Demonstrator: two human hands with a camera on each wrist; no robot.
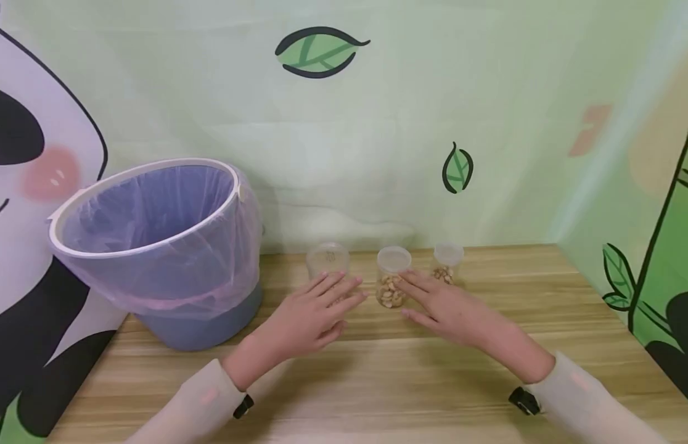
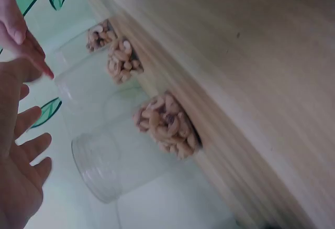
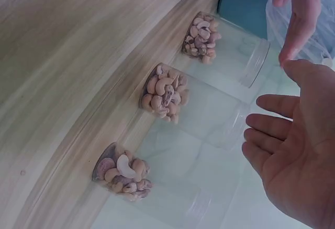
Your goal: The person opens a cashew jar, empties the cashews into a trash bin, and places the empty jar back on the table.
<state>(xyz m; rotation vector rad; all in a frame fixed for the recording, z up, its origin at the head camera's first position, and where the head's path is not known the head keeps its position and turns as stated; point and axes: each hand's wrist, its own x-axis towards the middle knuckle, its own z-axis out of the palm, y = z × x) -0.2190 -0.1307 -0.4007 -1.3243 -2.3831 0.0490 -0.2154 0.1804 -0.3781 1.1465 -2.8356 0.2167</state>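
Three clear jars with translucent lids stand upright in a row, each with cashews in its lower part. Partly behind my left hand (image 1: 311,314) is the left jar (image 1: 328,254). The middle jar (image 1: 393,277) stands between my hands. My right hand (image 1: 460,311) hides some of the right jar (image 1: 447,262). Both hands hover palm down with fingers extended, holding nothing. In the left wrist view, cashews (image 2: 168,127) fill the bottom of the nearest jar, with a gap between it and my fingers. The right wrist view also shows my right fingers (image 3: 269,127) apart from the jars.
A blue bucket (image 1: 205,330) with a white rim and a pink translucent liner (image 1: 211,277) stands left of the jars on the wooden table (image 1: 388,394). Behind the table hangs a pale green backdrop (image 1: 366,148) with leaf drawings; a panda drawing (image 1: 22,246) is at the left.
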